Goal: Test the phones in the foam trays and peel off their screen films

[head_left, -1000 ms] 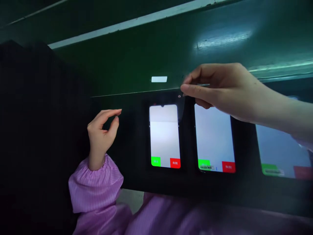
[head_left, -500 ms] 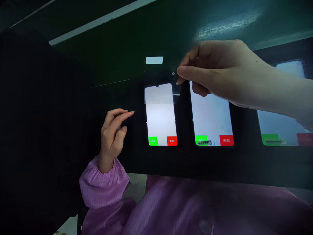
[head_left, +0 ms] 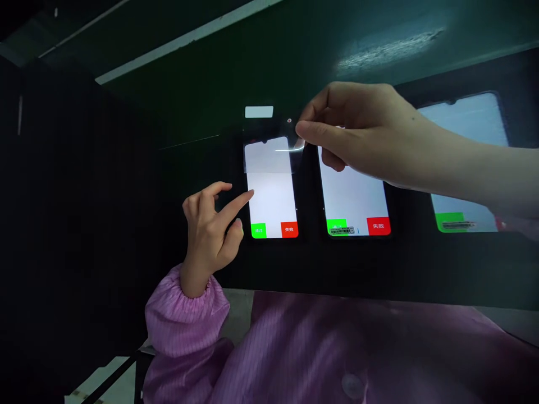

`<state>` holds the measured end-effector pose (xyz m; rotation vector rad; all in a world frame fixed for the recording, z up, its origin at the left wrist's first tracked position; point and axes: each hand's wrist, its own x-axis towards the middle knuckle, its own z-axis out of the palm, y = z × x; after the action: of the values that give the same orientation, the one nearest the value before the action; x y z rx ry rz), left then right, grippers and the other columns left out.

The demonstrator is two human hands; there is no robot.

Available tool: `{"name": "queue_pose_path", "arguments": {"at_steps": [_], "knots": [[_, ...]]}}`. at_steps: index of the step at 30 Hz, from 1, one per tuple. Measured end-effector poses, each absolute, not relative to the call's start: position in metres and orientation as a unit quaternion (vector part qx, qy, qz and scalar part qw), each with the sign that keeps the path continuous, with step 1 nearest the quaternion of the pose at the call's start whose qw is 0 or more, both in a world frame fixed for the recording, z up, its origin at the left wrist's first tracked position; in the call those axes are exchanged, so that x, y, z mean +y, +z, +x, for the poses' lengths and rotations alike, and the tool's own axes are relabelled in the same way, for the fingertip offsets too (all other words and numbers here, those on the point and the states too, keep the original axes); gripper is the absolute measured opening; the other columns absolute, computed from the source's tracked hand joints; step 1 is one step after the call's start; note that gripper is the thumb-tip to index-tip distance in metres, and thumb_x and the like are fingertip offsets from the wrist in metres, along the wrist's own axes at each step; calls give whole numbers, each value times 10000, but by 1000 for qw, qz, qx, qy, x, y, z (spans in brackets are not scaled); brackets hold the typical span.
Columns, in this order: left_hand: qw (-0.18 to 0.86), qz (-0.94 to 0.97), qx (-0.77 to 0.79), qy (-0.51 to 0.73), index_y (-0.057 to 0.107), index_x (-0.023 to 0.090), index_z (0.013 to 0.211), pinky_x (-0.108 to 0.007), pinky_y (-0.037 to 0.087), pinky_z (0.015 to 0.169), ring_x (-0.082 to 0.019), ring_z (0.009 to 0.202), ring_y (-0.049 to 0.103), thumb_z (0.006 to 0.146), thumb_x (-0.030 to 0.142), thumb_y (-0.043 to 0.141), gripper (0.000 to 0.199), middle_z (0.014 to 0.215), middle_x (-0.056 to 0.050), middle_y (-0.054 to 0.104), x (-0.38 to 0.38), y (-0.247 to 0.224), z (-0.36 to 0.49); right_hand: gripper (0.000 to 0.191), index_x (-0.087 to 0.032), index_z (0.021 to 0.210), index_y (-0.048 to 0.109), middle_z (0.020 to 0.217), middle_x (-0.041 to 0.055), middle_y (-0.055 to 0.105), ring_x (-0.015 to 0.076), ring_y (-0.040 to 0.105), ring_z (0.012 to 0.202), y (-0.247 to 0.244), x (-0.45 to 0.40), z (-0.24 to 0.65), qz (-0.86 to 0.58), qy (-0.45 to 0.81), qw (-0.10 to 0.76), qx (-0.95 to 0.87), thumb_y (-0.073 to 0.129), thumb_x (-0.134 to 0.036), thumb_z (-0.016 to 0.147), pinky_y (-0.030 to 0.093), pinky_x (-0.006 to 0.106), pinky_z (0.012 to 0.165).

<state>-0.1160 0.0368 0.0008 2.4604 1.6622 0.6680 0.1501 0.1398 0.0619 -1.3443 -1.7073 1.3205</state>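
Note:
My right hand [head_left: 357, 123] pinches the corner of a clear film [head_left: 269, 160] between thumb and fingertips. Part of this see-through sheet lies over the top of the left phone [head_left: 272, 196], and a bright glint runs along it near my fingers. The phone's lit white screen has a green and a red button at the bottom. My left hand [head_left: 217, 224] is open, its index finger stretched to the phone's left side; I cannot tell whether it touches. Below my right hand lies the middle phone [head_left: 353, 196], partly covered by the hand, with a barcode strip [head_left: 341, 230] near its bottom.
Under my right forearm lies another lit phone [head_left: 467, 123], also with a barcode strip [head_left: 458, 225]. A small white rectangle [head_left: 259, 112] shows above the left phone. The dark table [head_left: 337, 269] ends in front of my body. A pale strip [head_left: 189, 39] crosses the back.
My left hand has moved right to the left phone and its index finger has stretched out. My right hand has shifted slightly left, and the film has moved a little upward on the screen.

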Motion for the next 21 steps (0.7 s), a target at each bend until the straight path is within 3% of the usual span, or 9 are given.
{"name": "queue_pose_path", "arguments": {"at_steps": [6, 13, 17, 21], "knots": [[35, 811, 546, 207, 675, 296, 1461, -526, 408, 1037, -321, 1239, 467, 976, 235, 453, 537, 1452, -108, 516, 32, -3, -112, 84, -197, 970, 631, 902, -9, 686, 49, 497, 499, 53, 139, 149, -488, 492, 304, -654, 661, -236, 1038, 394, 240, 432], [40, 806, 557, 196, 613, 313, 1521, -537, 407, 1052, -322, 1243, 458, 989, 265, 447, 560, 1470, -109, 500, 28, -3, -112, 185, -214, 927, 631, 946, 38, 723, 135, 585, 714, 45, 142, 152, -458, 478, 325, -676, 686, -365, 1018, 413, 275, 544], [37, 800, 561, 210, 605, 300, 1523, -524, 424, 1036, -312, 1229, 475, 1002, 264, 435, 549, 1447, -113, 510, 28, -5, -114, 296, -222, 939, 643, 944, 34, 709, 140, 563, 685, 37, 145, 155, -436, 477, 333, -687, 688, -509, 993, 426, 295, 542], [39, 791, 570, 216, 595, 288, 1525, -502, 439, 1009, -301, 1205, 485, 1021, 271, 438, 528, 1423, -113, 512, 27, -6, -114, 280, -224, 938, 626, 892, 11, 668, 124, 537, 650, 40, 145, 157, -434, 483, 328, -686, 662, -495, 1000, 430, 284, 534]]}}
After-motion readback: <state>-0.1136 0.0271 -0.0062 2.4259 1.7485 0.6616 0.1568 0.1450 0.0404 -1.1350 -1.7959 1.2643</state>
